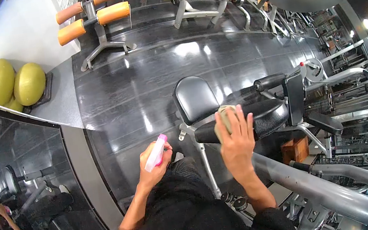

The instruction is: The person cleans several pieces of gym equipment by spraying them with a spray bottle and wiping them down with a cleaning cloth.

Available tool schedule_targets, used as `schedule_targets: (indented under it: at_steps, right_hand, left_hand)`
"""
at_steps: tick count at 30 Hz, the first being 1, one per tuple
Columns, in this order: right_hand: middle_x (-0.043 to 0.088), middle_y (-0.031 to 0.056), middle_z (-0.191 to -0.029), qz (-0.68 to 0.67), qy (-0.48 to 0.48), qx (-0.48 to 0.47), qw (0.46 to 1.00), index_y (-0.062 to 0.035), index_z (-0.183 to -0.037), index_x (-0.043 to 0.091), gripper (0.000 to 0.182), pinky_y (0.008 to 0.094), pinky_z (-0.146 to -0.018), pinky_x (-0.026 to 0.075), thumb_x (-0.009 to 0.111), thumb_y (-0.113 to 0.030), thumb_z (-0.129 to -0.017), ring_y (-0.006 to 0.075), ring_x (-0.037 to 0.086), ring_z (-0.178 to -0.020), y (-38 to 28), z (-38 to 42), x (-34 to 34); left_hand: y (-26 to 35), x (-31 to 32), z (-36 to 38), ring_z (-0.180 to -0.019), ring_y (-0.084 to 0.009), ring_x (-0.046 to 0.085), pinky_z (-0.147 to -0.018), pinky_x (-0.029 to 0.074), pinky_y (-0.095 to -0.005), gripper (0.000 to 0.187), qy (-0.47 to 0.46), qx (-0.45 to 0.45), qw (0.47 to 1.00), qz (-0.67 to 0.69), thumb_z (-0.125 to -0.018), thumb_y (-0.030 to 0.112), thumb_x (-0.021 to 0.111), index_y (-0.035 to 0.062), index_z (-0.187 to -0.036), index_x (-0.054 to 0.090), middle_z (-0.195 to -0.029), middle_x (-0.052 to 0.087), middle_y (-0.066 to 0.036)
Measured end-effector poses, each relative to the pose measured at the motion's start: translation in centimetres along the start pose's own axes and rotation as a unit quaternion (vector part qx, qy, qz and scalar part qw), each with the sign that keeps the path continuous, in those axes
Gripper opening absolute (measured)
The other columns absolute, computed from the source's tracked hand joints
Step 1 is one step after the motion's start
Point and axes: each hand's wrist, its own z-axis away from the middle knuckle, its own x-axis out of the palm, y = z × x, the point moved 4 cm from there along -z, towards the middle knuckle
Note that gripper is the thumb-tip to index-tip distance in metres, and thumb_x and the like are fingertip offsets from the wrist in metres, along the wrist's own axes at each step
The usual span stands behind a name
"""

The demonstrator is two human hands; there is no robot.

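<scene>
My left hand (153,164) is wrapped round a spray bottle (156,154) with a pink and white top, held in front of my body. Under my right hand (237,143) is a greenish-beige cloth (226,118), pressed on the black padded seat (264,116) of a gym machine. The fingers of that hand are stretched out over the cloth. A black backrest pad (196,98) stands just beyond the seat's left end. Some of the cloth is hidden by my fingers.
A thick grey metal beam (312,184) runs at the lower right, beside a wooden box (295,150). Orange roller pads (113,13) stand at the back left, near yellow exercise balls (29,83). A mirror (29,166) lines the left side.
</scene>
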Motion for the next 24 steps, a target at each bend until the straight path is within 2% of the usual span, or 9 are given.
schedule_targets:
  at_steps: [6,8,10,12,14,16,18,22,24]
  right_hand:
    - [0.052,0.0166,-0.131,0.125,-0.137,-0.006,0.983,-0.0016,-0.118,0.062,0.036,0.047,-0.114,0.023,0.051,-0.014,-0.086,0.035,0.041,-0.13,0.2,0.1,8.6]
    - [0.055,0.0158,-0.126,0.179,-0.162,-0.04,0.97,-0.0028,-0.115,0.064,0.035,0.0456,-0.113,0.023,0.049,-0.021,-0.089,0.0344,0.041,-0.129,-0.4,1.0,14.0]
    - [0.056,0.0175,-0.125,0.131,-0.231,0.007,0.964,-0.0028,-0.114,0.065,0.036,0.0459,-0.113,0.022,0.048,-0.023,-0.09,0.0348,0.043,-0.128,-1.2,2.9,20.6]
    - [0.057,0.0188,-0.125,0.227,-0.238,-0.1,0.939,-0.0043,-0.114,0.065,0.034,0.0474,-0.108,0.031,0.051,-0.02,-0.087,0.0369,0.049,-0.122,-2.4,4.6,25.3]
    - [0.055,0.0203,-0.126,0.211,-0.235,-0.124,0.941,0.0006,-0.115,0.063,0.036,0.0471,-0.108,0.031,0.05,-0.02,-0.088,0.0368,0.049,-0.122,-3.1,6.3,27.9]
    - [0.055,0.021,-0.125,0.151,-0.132,-0.142,0.969,0.006,-0.114,0.061,0.039,0.0471,-0.108,0.031,0.05,-0.022,-0.088,0.0362,0.049,-0.122,-4.0,7.9,28.7]
    - [0.057,0.0217,-0.122,0.142,-0.098,-0.191,0.966,0.0092,-0.113,0.059,0.041,0.047,-0.107,0.033,0.052,-0.022,-0.086,0.0352,0.05,-0.12,-4.4,10.7,32.3]
    - [0.059,0.0205,-0.118,0.047,-0.127,-0.256,0.957,0.0058,-0.114,0.061,0.042,0.0466,-0.107,0.034,0.058,-0.019,-0.08,0.0362,0.05,-0.121,-5.2,13.6,36.5]
    - [0.06,0.0161,-0.122,-0.037,-0.287,-0.288,0.913,-0.0109,-0.123,0.062,0.043,0.0454,-0.112,0.027,0.059,-0.024,-0.081,0.0372,0.048,-0.124,-5.2,13.7,37.7]
  left_hand:
    - [-0.7,-0.1,-0.1,-0.061,-0.0072,0.057,-0.056,0.046,-0.0229,0.014,0.002,-0.034,0.999,0.031,-0.085,-0.002,0.064,0.0003,-0.098,0.061,-0.083,0.063,-0.003]
    - [-0.2,-0.1,0.0,-0.06,-0.0071,0.057,-0.055,0.045,-0.0227,0.014,-0.003,-0.033,0.999,0.015,-0.085,-0.002,0.064,0.0003,-0.098,0.061,-0.083,0.063,-0.003]
    - [0.0,0.0,0.2,-0.06,-0.0071,0.056,-0.055,0.045,-0.0224,0.013,-0.004,-0.03,1.0,0.002,-0.085,-0.002,0.064,0.0004,-0.098,0.061,-0.083,0.063,-0.003]
    - [-0.2,-0.1,0.7,-0.061,-0.0072,0.057,-0.056,0.045,-0.023,0.013,0.006,-0.02,1.0,0.017,-0.085,-0.002,0.064,0.0001,-0.097,0.061,-0.082,0.063,-0.003]
    - [-0.1,-0.5,1.2,-0.063,-0.0081,0.057,-0.058,0.046,-0.0236,0.013,0.012,-0.021,1.0,0.0,-0.084,-0.002,0.065,0.0003,-0.096,0.062,-0.082,0.063,-0.004]
    - [0.0,-0.9,1.7,-0.064,-0.0089,0.058,-0.059,0.047,-0.0242,0.012,0.011,-0.02,1.0,-0.021,-0.083,-0.002,0.065,0.0005,-0.095,0.062,-0.083,0.063,-0.004]
    - [-0.2,-1.3,2.3,-0.068,-0.0107,0.059,-0.062,0.047,-0.0251,0.012,0.02,-0.047,0.998,-0.019,-0.082,-0.002,0.066,0.001,-0.094,0.063,-0.083,0.063,-0.005]
    - [-0.9,-2.1,2.9,-0.072,-0.012,0.062,-0.064,0.049,-0.0255,0.012,0.027,-0.061,0.997,-0.041,-0.082,-0.001,0.066,0.001,-0.094,0.063,-0.086,0.064,-0.006]
    - [-0.2,-1.8,2.2,-0.074,-0.0133,0.063,-0.066,0.05,-0.0265,0.01,0.019,-0.052,0.997,-0.051,-0.084,0.002,0.066,0.0025,-0.095,0.064,-0.087,0.064,-0.005]
